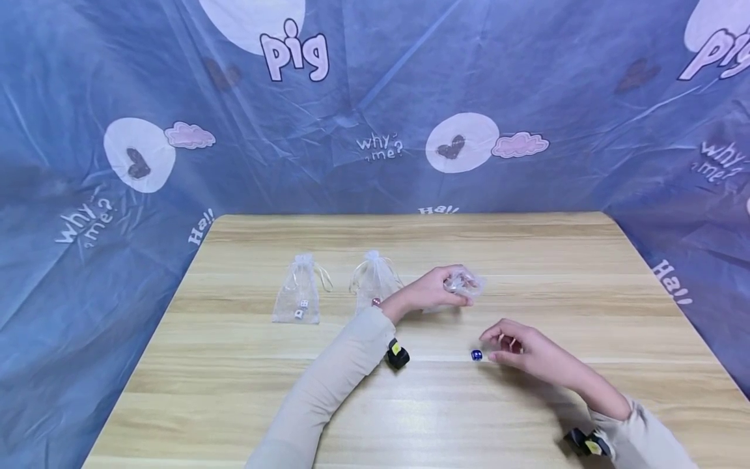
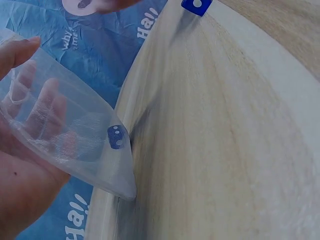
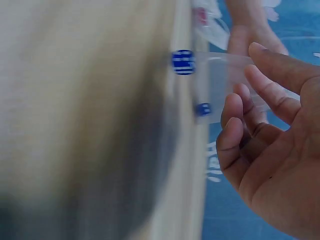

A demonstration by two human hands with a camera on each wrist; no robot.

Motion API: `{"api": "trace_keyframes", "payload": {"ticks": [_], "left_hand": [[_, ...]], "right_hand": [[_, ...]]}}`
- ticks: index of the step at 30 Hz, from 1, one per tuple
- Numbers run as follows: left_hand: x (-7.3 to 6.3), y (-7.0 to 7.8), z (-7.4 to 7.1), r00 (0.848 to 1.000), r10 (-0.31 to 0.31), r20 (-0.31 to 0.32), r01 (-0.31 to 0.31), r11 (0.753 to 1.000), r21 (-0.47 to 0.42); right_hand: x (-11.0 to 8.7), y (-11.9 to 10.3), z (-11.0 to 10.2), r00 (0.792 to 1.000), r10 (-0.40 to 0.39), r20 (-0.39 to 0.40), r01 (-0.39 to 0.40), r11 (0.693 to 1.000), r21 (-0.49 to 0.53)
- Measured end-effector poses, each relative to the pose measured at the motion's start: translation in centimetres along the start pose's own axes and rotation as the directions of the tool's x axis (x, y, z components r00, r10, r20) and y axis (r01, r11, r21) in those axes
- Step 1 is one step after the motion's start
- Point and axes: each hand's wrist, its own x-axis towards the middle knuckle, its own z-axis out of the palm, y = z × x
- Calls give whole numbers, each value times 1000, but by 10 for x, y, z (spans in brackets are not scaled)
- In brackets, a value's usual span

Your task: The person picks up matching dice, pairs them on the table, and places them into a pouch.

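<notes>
My left hand (image 1: pixel 432 288) holds a sheer white drawstring pouch (image 1: pixel 465 280) at the back right of the table. In the left wrist view, its fingers show through the mesh, and a blue die (image 2: pixel 116 137) lies inside at the pouch's lower end. Another blue die (image 1: pixel 476 355) sits on the wooden table, in front of the pouch. Beside that die is my right hand (image 1: pixel 530 348), its fingers loosely bent and apart, holding nothing. The right wrist view shows its fingertips just short of the loose die (image 3: pixel 183 62).
Left of the left hand lie two more sheer pouches on the table (image 1: pixel 176 391). One pouch (image 1: pixel 290 286) contains white dice; the other pouch (image 1: pixel 372 277), partly behind the left forearm, shows a red die (image 1: pixel 376 301). A blue printed cloth (image 1: pixel 351 176) hangs behind the table.
</notes>
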Motion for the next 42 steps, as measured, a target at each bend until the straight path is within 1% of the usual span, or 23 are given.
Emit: {"api": "trace_keyframes", "payload": {"ticks": [4,6,9,16,20,23,26,28,31,34,36,38,42], "left_hand": [[1,-1,0,1000,-10,1,10,1000,-3],[1,-1,0,1000,-15,1,15,1000,-8],[0,-2,1,1000,-20,-1,20,1000,-11],[-1,-2,2,1000,-10,-12,10,1000,2],[-1,-2,2,1000,3,-9,-3,1000,-9],[-1,-2,2,1000,11,-5,-11,1000,-16],[-1,-3,3,1000,12,1,-12,1000,-26],[-1,-2,3,1000,12,5,-12,1000,-26],[-1,-2,3,1000,16,11,-16,1000,-24],[-1,-2,2,1000,26,13,-26,1000,-17],[-1,-2,2,999,32,13,-32,999,-15],[-1,-3,1,999,32,15,-32,999,-14],[-2,-5,0,999,31,11,-31,999,-11]], "right_hand": [[-4,7,6,1000,24,13,-24,1000,7],[-4,9,9,999,37,22,-37,999,17],[-2,12,14,998,60,31,-60,998,6],[4,14,22,994,103,29,-100,991,-84],[6,14,22,992,118,33,-115,989,-91],[9,10,17,997,80,14,-79,994,-73],[13,0,4,998,35,-43,-38,997,-70],[16,-11,-7,996,18,-85,-24,997,-77],[21,-28,-22,990,13,-140,-25,996,-88],[28,-40,-34,981,-20,-191,1,995,-100],[35,-45,-39,974,-46,-222,19,993,-120],[42,-47,-41,970,-59,-238,24,989,-145],[56,-46,-39,970,-61,-236,11,978,-208]]}}
